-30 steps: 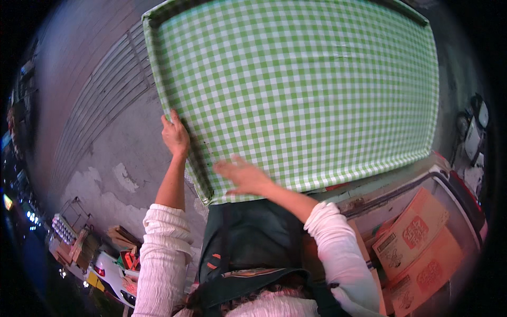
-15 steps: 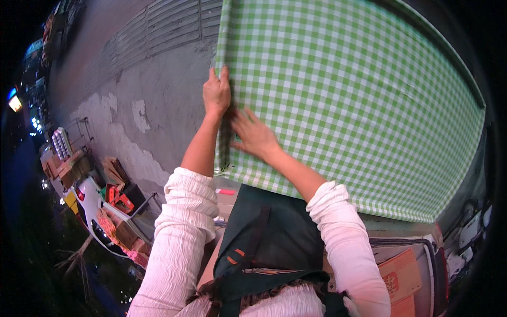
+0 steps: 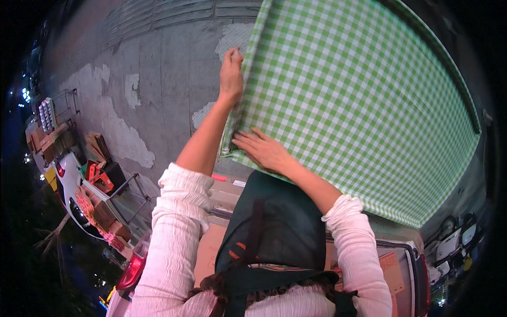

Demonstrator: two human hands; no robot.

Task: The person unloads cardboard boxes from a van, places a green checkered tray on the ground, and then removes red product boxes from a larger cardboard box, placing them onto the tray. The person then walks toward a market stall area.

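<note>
A large shallow tray (image 3: 348, 90) lined with green-and-white checked cloth fills the upper right, slightly tilted across my view. My left hand (image 3: 231, 76) is curled at its left rim, fingers wrapped round the edge. Near the lower left corner, my right hand (image 3: 261, 150) lies on the checked lining with fingers stretched out toward that corner. A dark apron (image 3: 274, 211) hangs below the tray, between my white-sleeved forearms.
Below is a vehicle's open back holding cardboard (image 3: 390, 272). Grey pavement (image 3: 174, 79) stretches left, with stacked boxes (image 3: 50, 140), a white car (image 3: 73, 187) and a metal rack (image 3: 127, 190). Parked scooters (image 3: 449, 238) stand at right.
The tray has swung rightward from a second ago, its left rim now leaning. My left hand has moved up and right with it; my right hand has slid lower, to the corner.
</note>
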